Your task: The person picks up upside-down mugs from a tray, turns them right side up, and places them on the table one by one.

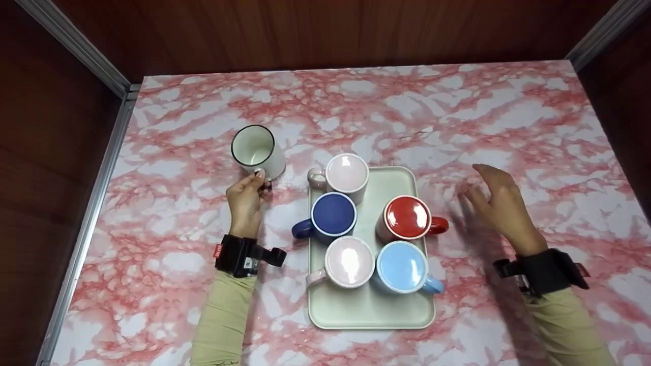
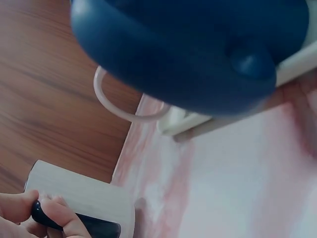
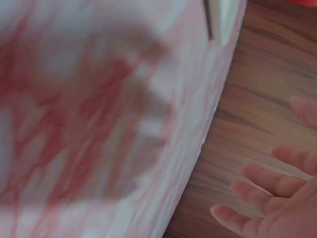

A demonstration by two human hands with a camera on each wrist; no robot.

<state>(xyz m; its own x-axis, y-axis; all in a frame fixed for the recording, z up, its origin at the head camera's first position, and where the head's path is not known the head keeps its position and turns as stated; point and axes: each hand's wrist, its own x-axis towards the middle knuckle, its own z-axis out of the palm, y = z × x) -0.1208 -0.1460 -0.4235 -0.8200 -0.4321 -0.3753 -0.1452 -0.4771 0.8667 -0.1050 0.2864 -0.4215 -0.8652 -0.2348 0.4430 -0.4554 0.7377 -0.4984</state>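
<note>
My left hand [image 1: 245, 203] pinches the black handle [image 2: 84, 223] of a white mug [image 1: 272, 161] with a dark rim, left of the tray. In the left wrist view, the fingers and thumb close round that handle on the mug's side [image 2: 74, 191]. My right hand [image 1: 501, 206] hovers right of the tray, fingers spread and relaxed, holding nothing; the right wrist view shows the same loose fingers [image 3: 270, 183]. Nearest to it is a red mug [image 1: 407, 217] on the tray, its handle pointing right.
A pale rectangular tray [image 1: 371, 312] carries several mugs: a pink mug [image 1: 347, 173] at its far left corner, a dark blue mug [image 1: 333, 214], another pink mug [image 1: 349, 262] and a light blue mug [image 1: 402, 267]. Brown wooden panels [image 1: 325, 33] border the marbled table [image 1: 508, 117].
</note>
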